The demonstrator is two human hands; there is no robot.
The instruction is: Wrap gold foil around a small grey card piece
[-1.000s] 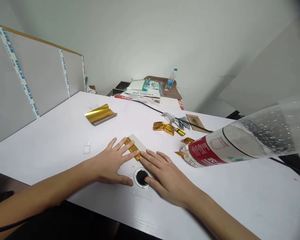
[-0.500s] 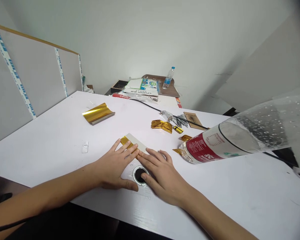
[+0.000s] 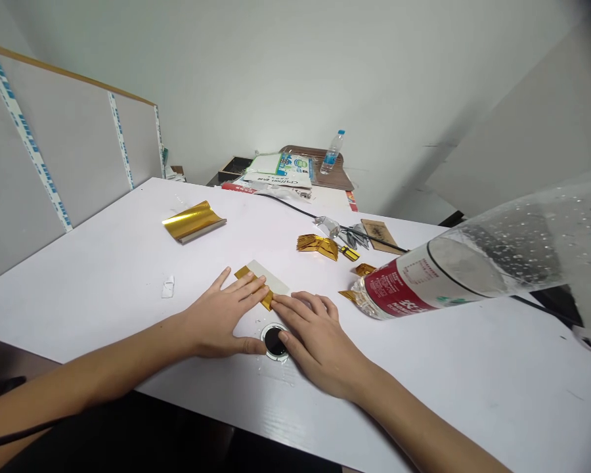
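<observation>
A curled sheet of gold foil [image 3: 193, 221] is lying untouched on the white counter [image 3: 103, 276] at far left, with a small white scrap [image 3: 167, 287] nearer. The left hand [image 3: 221, 315] is pressing flat, fingers spread, on a gold-and-white paper strip [image 3: 263, 282]; it is gripping nothing. The right hand [image 3: 315, 335] is meeting it at the strip's near end, fingers extended and also closed on nothing, thumb beside a black grommet hole [image 3: 274, 341]. Judging by this, the fold is being creased, partway done. Further right, folded gold pieces [image 3: 320, 246] are sitting finished, and a plastic bottle [image 3: 423, 286] is looming close to the camera.
</observation>
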